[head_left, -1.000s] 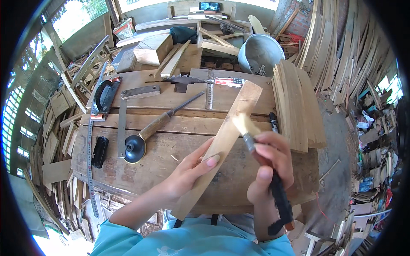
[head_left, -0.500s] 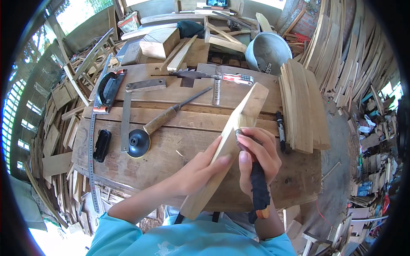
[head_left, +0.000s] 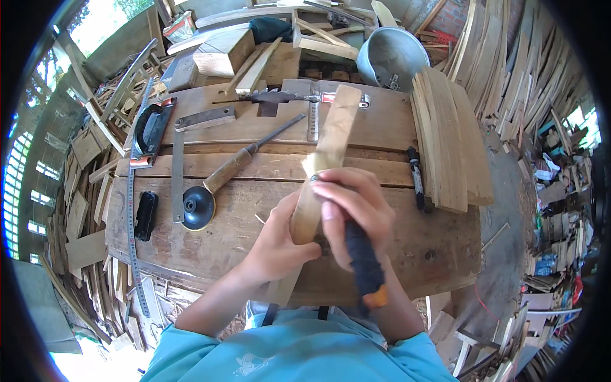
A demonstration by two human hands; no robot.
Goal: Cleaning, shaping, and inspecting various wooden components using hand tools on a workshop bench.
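Note:
My left hand (head_left: 280, 245) is wrapped round a narrow wooden board (head_left: 337, 124), holding it tilted above the workbench (head_left: 254, 270). The board's far end points away from me, and its lower end reaches toward my shirt. In my right hand (head_left: 356, 207) is a brush (head_left: 365, 258) with a dark wrapped handle and an orange end. Its pale bristles rest against the board's face just beyond my fingers, slightly blurred. To the left on the bench lie a wooden-handled chisel (head_left: 230, 170), a round black rubber disc (head_left: 198, 209) and a sliding bevel (head_left: 178, 172).
A hand plane or sander (head_left: 151, 134), a black case (head_left: 146, 216) and a tape measure strip (head_left: 132, 223) lie left. Right are a dark marker (head_left: 416, 178) and stacked boards (head_left: 442, 140). A metal bucket (head_left: 393, 58) and wood block (head_left: 223, 54) stand behind.
The board has swung more upright and shifted left, with both hands moving left along with it. The brush has moved across the board's face. My view has shifted slightly.

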